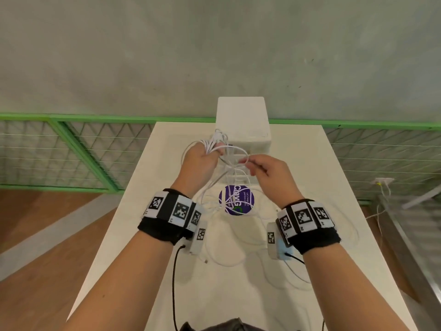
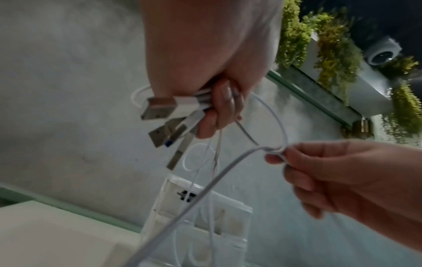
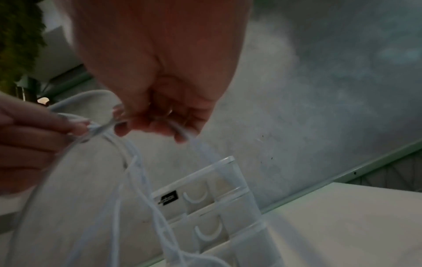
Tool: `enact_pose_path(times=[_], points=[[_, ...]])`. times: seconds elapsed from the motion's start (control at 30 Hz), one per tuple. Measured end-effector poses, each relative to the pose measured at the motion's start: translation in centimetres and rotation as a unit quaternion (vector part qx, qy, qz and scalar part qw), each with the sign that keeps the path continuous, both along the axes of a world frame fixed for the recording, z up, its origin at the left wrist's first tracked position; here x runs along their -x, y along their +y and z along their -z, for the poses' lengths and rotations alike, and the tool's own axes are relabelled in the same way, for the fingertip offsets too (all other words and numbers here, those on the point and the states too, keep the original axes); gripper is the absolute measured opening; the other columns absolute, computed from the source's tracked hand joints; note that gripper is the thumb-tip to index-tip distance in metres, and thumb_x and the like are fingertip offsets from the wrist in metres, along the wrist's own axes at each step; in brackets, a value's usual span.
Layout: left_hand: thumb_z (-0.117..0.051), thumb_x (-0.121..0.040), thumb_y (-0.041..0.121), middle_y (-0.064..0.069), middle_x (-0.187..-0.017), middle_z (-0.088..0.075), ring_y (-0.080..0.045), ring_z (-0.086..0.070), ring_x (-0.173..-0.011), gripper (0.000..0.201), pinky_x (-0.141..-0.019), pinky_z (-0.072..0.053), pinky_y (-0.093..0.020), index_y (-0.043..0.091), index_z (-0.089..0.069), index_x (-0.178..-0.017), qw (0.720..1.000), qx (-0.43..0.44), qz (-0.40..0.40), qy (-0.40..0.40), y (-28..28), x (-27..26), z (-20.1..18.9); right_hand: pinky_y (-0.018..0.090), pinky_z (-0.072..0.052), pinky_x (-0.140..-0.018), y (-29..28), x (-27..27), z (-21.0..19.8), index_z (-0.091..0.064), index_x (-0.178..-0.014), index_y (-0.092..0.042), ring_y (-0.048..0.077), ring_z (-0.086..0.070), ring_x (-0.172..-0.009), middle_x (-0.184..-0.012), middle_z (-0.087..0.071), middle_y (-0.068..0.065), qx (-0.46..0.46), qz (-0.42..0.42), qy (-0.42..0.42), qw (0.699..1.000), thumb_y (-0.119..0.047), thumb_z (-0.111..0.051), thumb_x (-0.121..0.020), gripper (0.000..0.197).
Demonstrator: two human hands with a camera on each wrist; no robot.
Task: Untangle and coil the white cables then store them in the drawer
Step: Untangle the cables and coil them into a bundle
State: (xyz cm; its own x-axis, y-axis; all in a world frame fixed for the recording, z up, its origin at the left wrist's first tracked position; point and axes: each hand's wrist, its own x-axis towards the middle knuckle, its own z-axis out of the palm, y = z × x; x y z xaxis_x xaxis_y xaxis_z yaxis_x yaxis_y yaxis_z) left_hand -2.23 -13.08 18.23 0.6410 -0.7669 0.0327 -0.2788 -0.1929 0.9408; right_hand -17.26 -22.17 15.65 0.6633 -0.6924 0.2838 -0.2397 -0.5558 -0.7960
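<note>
My left hand [image 1: 205,156] is raised above the table and grips a bundle of white cables [image 1: 216,139] near their ends. In the left wrist view several USB plugs [image 2: 164,115] stick out below its curled fingers [image 2: 219,112]. My right hand [image 1: 260,167] is level with it, just to the right, and pinches a loop of one white cable [image 2: 277,151] between thumb and fingers. More strands [image 1: 229,204] hang from both hands and trail in loose loops on the table. The white drawer unit [image 1: 243,123] stands behind the hands, its clear drawer fronts [image 3: 210,195] facing me.
A white table [image 1: 334,211] carries a round purple sticker [image 1: 236,199] under the hanging strands. A green mesh railing [image 1: 78,149] runs behind it before a grey wall. Wooden floor lies to the left, and a wall socket with cables [image 1: 381,185] to the right.
</note>
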Motion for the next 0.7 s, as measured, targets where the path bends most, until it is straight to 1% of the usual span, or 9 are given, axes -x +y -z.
enact_pose_path(times=[0.1,0.2,0.33,0.4,0.47,0.53,0.57,0.63,0.7], points=[[-0.054,-0.090,0.018,-0.003,-0.051,-0.036,-0.016,-0.029,-0.045,0.023,-0.041,-0.026,-0.022,0.014,-0.057,-0.068,1.000,0.010,-0.015,-0.009,1.2,-1.7,0.0,0.004,-0.036,-0.056,-1.4,0.9,-0.4,-0.070,-0.100,-0.013,-0.003,-0.048,-0.057,-0.066,-0.052,-0.019,-0.002,0.063,-0.006,0.998,-0.014,-0.053,-0.093,0.019],[-0.053,-0.091,0.015,-0.002,-0.050,-0.036,-0.017,-0.030,-0.044,0.023,-0.045,-0.025,-0.025,0.011,-0.059,-0.069,0.997,0.027,-0.058,0.032,2.2,-3.6,0.6,0.011,-0.032,-0.052,-3.2,2.1,-0.4,-0.069,-0.094,-0.013,0.002,-0.042,-0.055,-0.064,-0.049,-0.016,0.014,0.155,-0.022,0.988,-0.012,-0.049,-0.095,0.020],[-0.053,-0.091,0.014,0.002,-0.047,-0.035,-0.016,-0.028,-0.041,0.030,-0.044,-0.024,-0.025,0.021,-0.058,-0.062,0.992,0.041,-0.105,0.058,3.1,-5.3,1.2,0.027,-0.039,-0.071,-5.0,3.9,0.1,-0.068,-0.096,-0.009,0.017,-0.054,-0.077,-0.080,-0.060,-0.002,0.013,0.295,-0.043,0.954,-0.011,-0.042,-0.095,0.025],[-0.051,-0.092,0.014,0.001,-0.048,-0.035,-0.016,-0.028,-0.042,0.028,-0.044,-0.023,-0.025,0.018,-0.057,-0.065,0.989,0.047,-0.123,0.069,3.3,-5.8,1.3,0.034,-0.043,-0.079,-5.7,4.8,0.7,-0.067,-0.098,-0.011,0.023,-0.057,-0.086,-0.090,-0.065,0.008,-0.012,0.359,-0.043,0.932,-0.014,-0.040,-0.095,0.027],[-0.052,-0.089,0.019,0.004,-0.045,-0.035,-0.016,-0.027,-0.041,0.024,-0.045,-0.023,-0.025,0.013,-0.055,-0.067,0.987,0.052,-0.127,0.078,3.3,-5.8,1.4,0.037,-0.043,-0.081,-6.1,5.4,1.6,-0.067,-0.102,-0.013,0.030,-0.058,-0.093,-0.099,-0.068,0.012,-0.022,0.399,0.015,0.917,-0.014,-0.041,-0.095,0.027],[-0.055,-0.081,0.029,0.003,-0.045,-0.034,-0.017,-0.027,-0.040,0.023,-0.046,-0.023,-0.026,0.009,-0.053,-0.070,0.991,0.043,-0.100,0.078,3.1,-5.0,1.2,0.041,-0.043,-0.090,-5.7,4.8,2.0,-0.064,-0.113,-0.013,0.034,-0.056,-0.107,-0.114,-0.065,0.014,0.000,0.374,0.082,0.924,-0.013,-0.045,-0.094,0.027],[-0.055,-0.079,0.031,0.002,-0.046,-0.034,-0.017,-0.027,-0.041,0.024,-0.046,-0.023,-0.026,0.009,-0.054,-0.071,0.994,0.033,-0.079,0.073,2.8,-4.3,1.1,0.042,-0.040,-0.099,-5.2,4.1,1.9,-0.059,-0.121,-0.012,0.032,-0.051,-0.117,-0.125,-0.060,0.014,0.026,0.325,0.084,0.942,-0.013,-0.048,-0.094,0.030],[-0.056,-0.085,0.026,-0.002,-0.050,-0.035,-0.018,-0.028,-0.044,0.022,-0.046,-0.025,-0.026,0.009,-0.056,-0.072,0.997,0.016,-0.043,0.056,2.2,-2.9,0.9,0.038,-0.025,-0.112,-3.1,1.9,1.2,-0.047,-0.135,-0.012,0.026,-0.035,-0.134,-0.142,-0.045,0.008,0.095,0.164,0.069,0.979,-0.017,-0.052,-0.094,0.042],[-0.055,-0.090,0.021,-0.003,-0.052,-0.037,-0.018,-0.030,-0.045,0.019,-0.044,-0.026,-0.025,0.007,-0.057,-0.077,0.998,0.012,-0.029,0.046,1.5,-1.7,0.6,0.036,-0.019,-0.115,-0.9,-0.3,0.3,-0.043,-0.138,-0.018,0.019,-0.030,-0.136,-0.143,-0.042,-0.002,0.136,0.025,0.069,0.988,-0.020,-0.053,-0.094,0.045]])
